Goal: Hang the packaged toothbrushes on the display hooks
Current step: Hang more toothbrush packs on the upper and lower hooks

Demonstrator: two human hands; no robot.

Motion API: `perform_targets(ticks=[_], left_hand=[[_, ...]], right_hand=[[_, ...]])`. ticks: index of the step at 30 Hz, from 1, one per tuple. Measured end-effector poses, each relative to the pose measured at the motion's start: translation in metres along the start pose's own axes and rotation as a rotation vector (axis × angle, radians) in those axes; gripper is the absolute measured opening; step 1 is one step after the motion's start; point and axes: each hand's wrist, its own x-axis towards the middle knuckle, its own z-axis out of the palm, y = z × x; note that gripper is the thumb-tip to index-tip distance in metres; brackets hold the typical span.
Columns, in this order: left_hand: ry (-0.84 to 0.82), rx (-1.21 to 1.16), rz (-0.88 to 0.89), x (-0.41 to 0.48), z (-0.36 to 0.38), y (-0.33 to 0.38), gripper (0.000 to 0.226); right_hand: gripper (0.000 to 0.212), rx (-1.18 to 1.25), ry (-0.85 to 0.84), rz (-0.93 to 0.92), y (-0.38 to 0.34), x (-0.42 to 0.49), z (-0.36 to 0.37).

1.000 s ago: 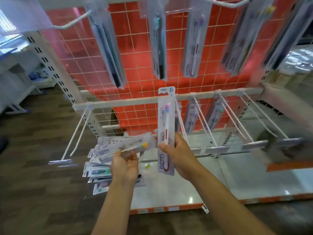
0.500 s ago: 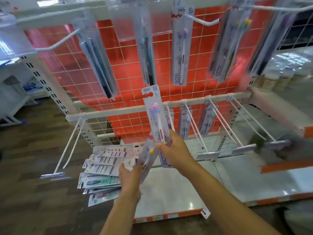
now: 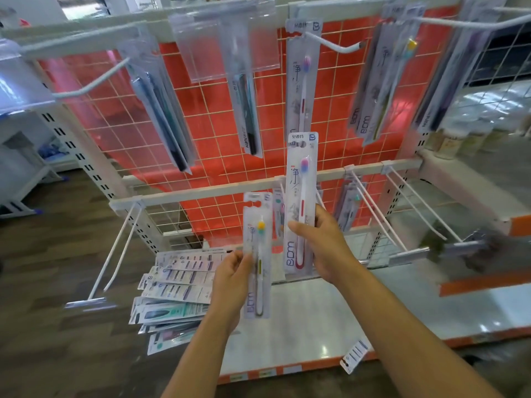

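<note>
Two toothbrush packs are held up at the lower rail [image 3: 201, 190]!
The pink-bristled pack [image 3: 302, 196] is gripped upright in the right hand [image 3: 324, 248], with the thumb curled across its front and its top raised above the rail. The yellow-bristled pack [image 3: 256, 254] is pinched upright in the left hand [image 3: 232, 280], just below the rail. A fanned pile of packs [image 3: 178, 285] is seen on the shelf [image 3: 316, 311], below the rail's left half.
</note>
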Motion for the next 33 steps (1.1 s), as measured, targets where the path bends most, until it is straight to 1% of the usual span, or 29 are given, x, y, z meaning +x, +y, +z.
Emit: perform_targets(ticks=[4, 8, 13, 18, 24, 30, 33], left_hand=[[0.027, -0.084, -0.008, 0.003, 0.004, 0.011, 0.019], [0.050, -0.137, 0.016, 0.003, 0.008, 0.023, 0.020], [0.025, -0.205, 0.081, -0.003, 0.018, 0.045, 0.017], [0.026, -0.224, 0.139, -0.010, 0.030, 0.063, 0.021], [0.021, -0.233, 0.155, -0.013, 0.032, 0.073, 0.022], [0.005, -0.239, 0.189, -0.010, 0.020, 0.076, 0.020], [-0.017, -0.241, 0.204, -0.010, 0.013, 0.079, 0.020]], right_hand=[[0.031, -0.020, -0.016, 0.036, 0.000, -0.004, -0.003], [0.018, 0.000, -0.038, 0.085, -0.001, -0.008, -0.002], [0.026, 0.059, -0.016, 0.098, -0.008, -0.014, -0.004], [0.025, 0.031, 0.000, 0.068, -0.013, -0.022, -0.006], [0.022, -0.002, 0.027, 0.012, -0.021, -0.026, -0.003], [0.027, -0.015, 0.048, -0.019, -0.026, -0.032, 0.015], [0.019, -0.041, 0.088, -0.066, -0.028, -0.034, 0.025]])
